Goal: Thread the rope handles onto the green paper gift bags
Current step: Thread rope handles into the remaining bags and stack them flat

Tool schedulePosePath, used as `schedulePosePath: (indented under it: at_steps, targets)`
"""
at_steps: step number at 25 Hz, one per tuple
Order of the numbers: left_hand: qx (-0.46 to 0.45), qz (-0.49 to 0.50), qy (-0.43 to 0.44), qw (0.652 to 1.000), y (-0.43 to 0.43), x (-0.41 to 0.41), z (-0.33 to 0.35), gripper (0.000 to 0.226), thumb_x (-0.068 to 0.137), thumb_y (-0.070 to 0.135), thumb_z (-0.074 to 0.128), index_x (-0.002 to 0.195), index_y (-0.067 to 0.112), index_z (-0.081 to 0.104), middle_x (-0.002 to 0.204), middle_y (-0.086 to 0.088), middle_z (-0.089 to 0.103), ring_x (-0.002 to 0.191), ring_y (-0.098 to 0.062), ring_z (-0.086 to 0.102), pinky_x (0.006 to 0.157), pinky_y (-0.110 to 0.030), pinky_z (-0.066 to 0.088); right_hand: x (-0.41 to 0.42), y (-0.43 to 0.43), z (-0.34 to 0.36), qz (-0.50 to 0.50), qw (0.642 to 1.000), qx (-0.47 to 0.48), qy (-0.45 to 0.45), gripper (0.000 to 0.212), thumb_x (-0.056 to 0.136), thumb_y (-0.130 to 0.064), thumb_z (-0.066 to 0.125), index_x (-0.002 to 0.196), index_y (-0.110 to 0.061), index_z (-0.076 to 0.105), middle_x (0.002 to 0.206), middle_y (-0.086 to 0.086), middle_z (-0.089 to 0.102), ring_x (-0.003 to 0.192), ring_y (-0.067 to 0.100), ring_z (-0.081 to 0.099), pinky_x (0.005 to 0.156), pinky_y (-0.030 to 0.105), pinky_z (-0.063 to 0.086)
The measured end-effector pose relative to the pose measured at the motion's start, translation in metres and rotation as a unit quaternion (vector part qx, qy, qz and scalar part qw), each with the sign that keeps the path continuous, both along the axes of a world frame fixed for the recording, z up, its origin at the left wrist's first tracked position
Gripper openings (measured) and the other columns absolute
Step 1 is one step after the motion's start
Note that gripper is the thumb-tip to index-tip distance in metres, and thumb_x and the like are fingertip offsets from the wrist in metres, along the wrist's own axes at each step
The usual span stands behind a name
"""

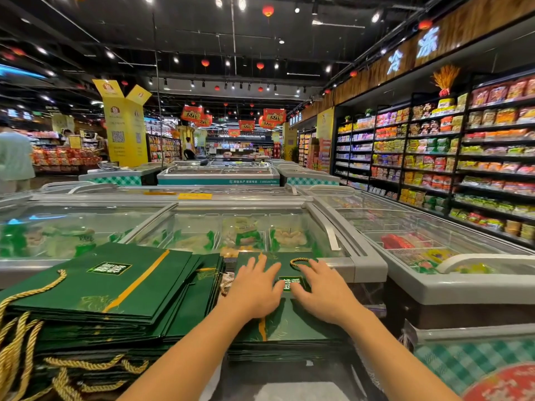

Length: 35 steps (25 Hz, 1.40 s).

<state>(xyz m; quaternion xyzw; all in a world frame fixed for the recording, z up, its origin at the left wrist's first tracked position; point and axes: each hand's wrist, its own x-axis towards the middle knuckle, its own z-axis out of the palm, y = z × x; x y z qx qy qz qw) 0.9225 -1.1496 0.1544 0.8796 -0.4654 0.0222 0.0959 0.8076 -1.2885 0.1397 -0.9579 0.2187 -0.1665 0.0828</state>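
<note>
- The left hand (pixel 254 290) and right hand (pixel 324 293) lie side by side, fingers wide and flat, holding nothing. They press on the top green bag (pixel 289 325) of the right pile, probably to flatten it and stop it sliding.
- A gold rope handle (pixel 299 260) loops at that bag's far edge, by the right fingertips, so this side looks threaded.
- On the left, a fuller stack (pixel 115 285) trails rope ends (pixel 29 293) off its near left side. These are likely finished bags kept apart.
- A glass-topped freezer (pixel 231 227) stands just beyond.

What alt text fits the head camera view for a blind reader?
The left hand and right hand press flat on a green gift bag, its gold rope handle showing; more bags lie left, freezers beyond.
</note>
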Motion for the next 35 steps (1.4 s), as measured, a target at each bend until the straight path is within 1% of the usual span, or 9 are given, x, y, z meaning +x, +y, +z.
schedulePosePath:
  at_steps: [4,14,17,20,23,26,29,32,35]
  targets:
    - [0.038,0.017,0.015,0.999,-0.008,0.000,-0.034,0.057,0.107,0.048,0.014,0.161,0.032,0.004,0.169,-0.006,-0.006,0.155,-0.029,-0.010,0.125,-0.048,-0.006,0.007,-0.003,-0.026,0.008,0.997,0.048,0.065,0.073,0.102,-0.063,0.030,0.163,-0.026,0.015,0.171,0.004,0.000,0.157,0.022,-0.007,0.127,0.042,0.003]
    - [0.021,0.028,0.012,0.999,-0.007,0.001,-0.044,0.056,0.106,0.049,0.017,0.160,0.035,0.011,0.170,0.000,0.000,0.156,-0.025,-0.006,0.124,-0.053,-0.005,0.012,-0.004,-0.036,-0.003,0.995,0.012,0.098,0.072,0.102,-0.064,0.020,0.163,-0.027,0.009,0.171,0.005,-0.005,0.157,0.023,-0.011,0.127,0.046,-0.002]
    - [0.003,0.001,0.008,1.000,0.013,-0.007,-0.015,0.050,0.103,0.047,0.037,0.148,0.026,0.044,0.155,-0.006,0.041,0.145,-0.029,0.034,0.119,-0.048,0.028,0.003,0.007,-0.026,-0.012,0.994,-0.100,0.029,0.062,0.101,-0.054,0.025,0.153,-0.023,0.040,0.163,0.011,0.031,0.154,0.030,0.020,0.125,0.048,0.014]
    - [-0.070,-0.007,-0.003,0.998,0.057,-0.012,0.026,0.034,0.099,0.038,0.048,0.125,0.024,0.063,0.127,0.003,0.064,0.117,-0.019,0.059,0.098,-0.040,0.050,0.004,0.029,-0.009,0.032,0.978,-0.160,-0.130,0.039,0.092,-0.039,0.043,0.110,-0.017,0.069,0.113,0.005,0.066,0.109,0.028,0.062,0.094,0.041,0.049]
    - [-0.105,0.035,-0.034,0.993,0.113,-0.007,0.056,0.029,0.097,0.036,0.049,0.119,0.025,0.067,0.120,0.005,0.068,0.108,-0.019,0.063,0.092,-0.038,0.054,0.019,0.078,0.009,0.081,0.980,-0.012,-0.183,0.022,0.095,-0.033,0.058,0.101,-0.017,0.072,0.097,0.000,0.067,0.093,0.020,0.061,0.083,0.038,0.050]
    - [-0.103,0.108,-0.053,0.987,0.177,0.016,0.067,0.029,0.097,0.038,0.051,0.118,0.026,0.067,0.121,0.005,0.067,0.111,-0.020,0.062,0.094,-0.041,0.053,0.039,0.131,0.023,0.142,0.962,0.136,-0.192,0.023,0.098,-0.034,0.061,0.091,-0.016,0.073,0.083,-0.004,0.069,0.079,0.011,0.062,0.072,0.026,0.050]
    - [-0.109,0.213,-0.074,0.968,0.245,0.051,0.066,0.031,0.095,0.043,0.055,0.120,0.027,0.066,0.124,0.004,0.067,0.114,-0.021,0.062,0.094,-0.041,0.053,0.055,0.169,0.032,0.167,0.948,0.204,-0.181,0.030,0.097,-0.038,0.064,0.077,-0.017,0.070,0.069,-0.006,0.067,0.063,0.001,0.058,0.056,0.012,0.041]
    - [-0.104,0.328,-0.099,0.934,0.295,0.075,0.063,0.041,0.094,0.052,0.056,0.117,0.020,0.066,0.118,-0.001,0.069,0.110,-0.026,0.063,0.089,-0.040,0.053,0.068,0.192,0.036,0.170,0.937,0.258,-0.165,0.039,0.095,-0.043,0.066,0.065,-0.017,0.065,0.051,-0.010,0.055,0.051,0.000,0.051,0.051,0.014,0.036]
    - [-0.151,0.378,-0.051,0.912,0.317,0.086,0.056,0.047,0.091,0.059,0.060,0.084,0.013,0.063,0.083,-0.001,0.065,0.085,-0.025,0.062,0.077,-0.037,0.051,0.079,0.206,0.037,0.152,0.942,0.279,-0.111,0.051,0.091,-0.049,0.068,0.070,-0.003,0.064,0.057,0.002,0.050,0.054,0.015,0.046,0.055,0.026,0.037]
